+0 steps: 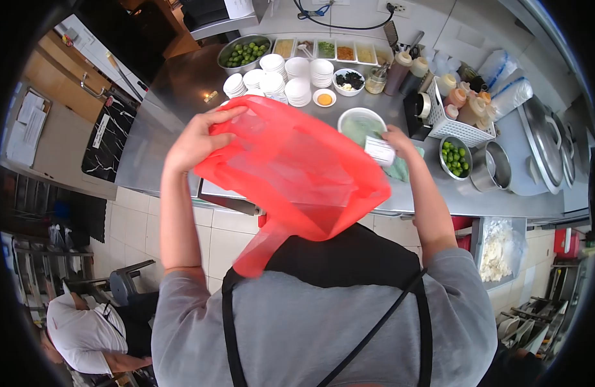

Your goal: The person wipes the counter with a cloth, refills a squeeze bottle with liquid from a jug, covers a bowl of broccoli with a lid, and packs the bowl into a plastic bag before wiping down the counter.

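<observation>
My left hand (pixel 204 143) grips a red plastic bag (pixel 278 145) by its upper left edge. The bag hangs spread in front of me, its mouth gaping toward my chest and one handle dangling. My right hand (pixel 399 140) is closed at the side of a round white tub (pixel 361 124) with a cloudy, greenish top. A printed white label (pixel 379 151) shows right by those fingers. Beneath that hand, a green cloth (pixel 397 169) lies on the steel counter (pixel 165 119).
Stacked white cups (pixel 272 84), a bowl of green limes (pixel 246 53) and topping trays (pixel 326 49) line the back. Sauce bottles (pixel 468 111) fill a white basket at right, beside a smaller lime bowl (pixel 455 158) and a steel pot (pixel 491 169). Another person (pixel 84 329) is at lower left.
</observation>
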`<state>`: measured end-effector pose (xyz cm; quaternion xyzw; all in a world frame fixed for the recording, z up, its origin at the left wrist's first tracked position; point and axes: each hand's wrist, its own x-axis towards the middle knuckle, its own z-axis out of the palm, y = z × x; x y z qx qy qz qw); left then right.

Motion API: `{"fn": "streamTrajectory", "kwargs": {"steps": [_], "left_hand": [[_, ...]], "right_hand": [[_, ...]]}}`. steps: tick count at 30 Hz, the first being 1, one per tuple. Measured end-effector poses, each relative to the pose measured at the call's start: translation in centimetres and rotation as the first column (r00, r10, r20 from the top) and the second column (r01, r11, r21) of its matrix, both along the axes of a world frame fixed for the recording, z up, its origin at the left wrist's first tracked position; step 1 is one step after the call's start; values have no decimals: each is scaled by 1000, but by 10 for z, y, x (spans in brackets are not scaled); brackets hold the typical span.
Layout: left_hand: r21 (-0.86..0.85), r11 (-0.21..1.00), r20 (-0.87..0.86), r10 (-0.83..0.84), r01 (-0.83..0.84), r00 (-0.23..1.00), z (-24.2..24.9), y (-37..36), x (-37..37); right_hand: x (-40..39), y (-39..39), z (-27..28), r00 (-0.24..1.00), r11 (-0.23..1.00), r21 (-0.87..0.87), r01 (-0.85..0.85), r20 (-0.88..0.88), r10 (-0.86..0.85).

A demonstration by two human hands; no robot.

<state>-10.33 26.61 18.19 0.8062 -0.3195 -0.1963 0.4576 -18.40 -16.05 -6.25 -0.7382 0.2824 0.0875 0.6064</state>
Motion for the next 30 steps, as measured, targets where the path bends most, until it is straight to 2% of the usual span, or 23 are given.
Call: {"fn": "streamTrajectory", "kwargs": {"steps": [2, 4, 6, 8, 10, 11, 12, 13, 15, 17, 18, 19, 20, 21, 22, 23, 24, 26, 27, 28, 30], "left_hand": [[-112, 992, -174, 38, -58, 984, -22, -7, 0], [-169, 979, -278, 62, -113, 958, -50, -16, 2], [-165, 978, -328, 67, -127, 942, -77, -27, 4], [-185, 970, -425, 63, -155, 903, -99, -38, 7], [-175, 973, -426, 62, -150, 902, -115, -48, 11], [-177, 972, -413, 69, -154, 908, -123, -53, 14], [-180, 971, -397, 74, -157, 915, -128, -57, 16], [-184, 972, -396, 63, -147, 916, -131, -63, 16], [-216, 967, -341, 53, -133, 938, -134, -73, 11], [-187, 975, -380, 42, -122, 924, -129, -76, 4], [-157, 981, -415, 39, -114, 909, -125, -76, -1], [-204, 963, -401, 81, -175, 912, -123, -76, -9], [-206, 962, -399, 82, -177, 913, -129, -72, -12], [-297, 934, -365, 83, -200, 927, -143, -68, -12], [-385, 896, -332, 88, -221, 939, -156, -66, -13], [-317, 929, -250, 110, -189, 962, -167, -66, -15], [-317, 928, -252, 116, -195, 961, -169, -68, -22], [-219, 969, 37, 129, -118, 991, -168, -72, -37], [-232, 958, -34, 168, -171, 985, -163, -68, -41], [-231, 957, -35, 172, -176, 984, -154, -58, -41], [-266, 872, -449, 265, -410, 854, -134, -28, -36]], "right_hand": [[-18, -29, -16, 981, 984, 141, 112, 144, -132], [-39, -55, 15, 965, 990, 56, 130, 221, -139], [-45, -66, 62, 900, 939, 150, 310, 274, -340], [-49, -70, 118, 832, 976, 154, 153, 512, -212], [-56, -28, 191, 800, 953, 286, 100, 547, -248], [-56, -7, 209, 797, 953, 284, 109, 548, -254], [-55, 14, 224, 790, 931, 364, -22, 577, -207], [-52, 31, 231, 775, 888, 433, -154, 610, -163], [-46, 77, 230, 807, 852, 503, -146, 558, -192], [-27, 96, 194, 868, 842, 499, -206, 491, -78], [-17, 105, 168, 898, 757, 608, -238, 434, -67], [-19, 114, 160, 922, 873, 459, -166, 387, -28], [-15, 111, 137, 926, 913, 353, -204, 372, 63], [-13, 111, 116, 949, 972, 179, -151, 302, 92], [-11, 115, 102, 961, 978, -177, -109, 235, 149], [-5, 116, 75, 957, 891, -434, -133, 179, 230], [-1, 121, 64, 951, 737, -658, -154, 104, 292], [7, 128, 53, 948, 752, -631, -191, 79, 308], [11, 131, 53, 945, 765, -605, -223, 57, 321], [16, 124, 52, 944, 764, -604, -227, 56, 325], [29, 104, 53, 852, 730, -576, -367, 106, 512]]}}
